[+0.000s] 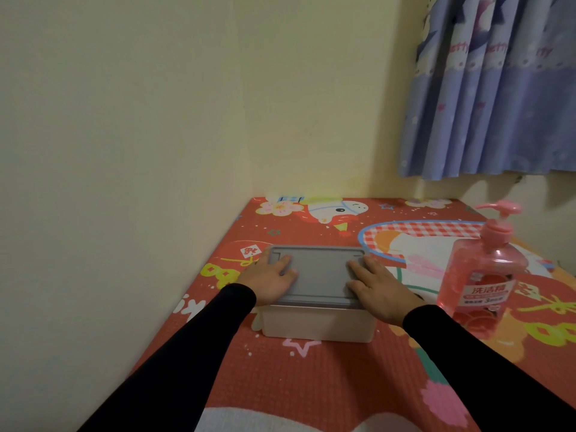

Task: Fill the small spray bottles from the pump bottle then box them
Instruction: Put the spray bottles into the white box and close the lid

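Observation:
A pale plastic box [318,325] stands in the middle of the table, closed by a flat grey lid [319,271]. My left hand [271,280] lies on the lid's left side with its fingers stretched out flat. My right hand [378,288] lies on the lid's right side the same way. A pink pump bottle [481,275] with pink liquid and a pink pump head stands upright to the right of the box, apart from my right hand. No small spray bottles show; the inside of the box is hidden by the lid.
The table wears a red cartoon-print cloth [311,378]. A cream wall [124,151] runs along the table's left and back edges. A blue printed curtain [492,88] hangs at the back right, above the pump bottle.

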Motion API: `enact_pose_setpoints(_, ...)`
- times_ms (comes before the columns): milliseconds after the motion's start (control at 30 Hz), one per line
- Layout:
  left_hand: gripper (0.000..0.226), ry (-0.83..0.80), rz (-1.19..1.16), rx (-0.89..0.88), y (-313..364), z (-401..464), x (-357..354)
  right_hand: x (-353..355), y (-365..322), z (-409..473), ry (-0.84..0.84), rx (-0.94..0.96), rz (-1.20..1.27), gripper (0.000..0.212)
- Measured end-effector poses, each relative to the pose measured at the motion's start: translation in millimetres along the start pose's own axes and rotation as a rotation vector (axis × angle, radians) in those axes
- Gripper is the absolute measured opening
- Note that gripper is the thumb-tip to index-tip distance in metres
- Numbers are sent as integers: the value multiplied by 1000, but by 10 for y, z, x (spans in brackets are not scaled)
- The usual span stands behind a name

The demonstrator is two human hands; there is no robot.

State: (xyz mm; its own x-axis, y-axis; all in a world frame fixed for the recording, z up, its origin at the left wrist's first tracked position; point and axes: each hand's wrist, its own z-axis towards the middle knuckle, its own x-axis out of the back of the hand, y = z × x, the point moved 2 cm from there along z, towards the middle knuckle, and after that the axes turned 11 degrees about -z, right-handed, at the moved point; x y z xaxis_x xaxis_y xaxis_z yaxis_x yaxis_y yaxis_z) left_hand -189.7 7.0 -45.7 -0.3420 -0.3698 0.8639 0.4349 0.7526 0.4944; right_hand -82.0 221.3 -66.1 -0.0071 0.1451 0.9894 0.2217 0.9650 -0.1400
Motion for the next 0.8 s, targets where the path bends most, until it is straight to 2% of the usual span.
enact_pose_setpoints(133, 62, -8, -23, -6, -11, 7, -8, 55, -44, -63, 46, 48, -4, 42)
enact_pose_setpoints(267, 58, 28, -49, -27, -32, 2, -32, 72, -51, -109, 101, 14, 97, 48)
enact_pose_setpoints(367, 58, 102, -151, -37, -73, 13, -47, 24, -19, -98, 122, -60, 186, 61)
enact_pose_setpoints(467, 66, 211, -338, 56, -85, -26, -43, -32, 3, -154, 137, -213, 354, 79)
enact_pose_setpoints(567, 82, 304, -534, 267, -86, -102, -60, -72, 3, -229, 161, -329, 546, 90)
enact_pose_setpoints(633, 83, 319, -584, 361, -89, -110, -72, -88, 3, -258, 137, -401, 626, 101)
enact_pose_setpoints(700, 76, 321, -573, 375, -93, -102, -87, -74, -19, -295, 133, -454, 636, 100)
enact_pose_setpoints(800, 73, 375, -496, 372, -87, -110, -100, -57, -46, -316, 177, -478, 629, 87)
